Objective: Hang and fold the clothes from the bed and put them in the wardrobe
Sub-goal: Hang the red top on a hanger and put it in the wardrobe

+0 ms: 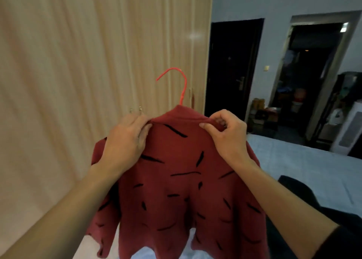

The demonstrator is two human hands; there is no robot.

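Wardrobe (78, 63) ahead, bed (303, 170) to the right, red sweater (176, 190) held up between them.
I read this as squaring it up: left hand (125, 141) and right hand (225, 135) each pinch shoulder fabric beside the collar, probably so it sits even on the hanger (178, 82) before hanging.

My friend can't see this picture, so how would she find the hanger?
Look at the pale wooden wardrobe on the left. In front of it, a left hand and a right hand hold up a dark red top with black dashes. The hanger is the thin coral hook poking up from its collar, brighter than the top.
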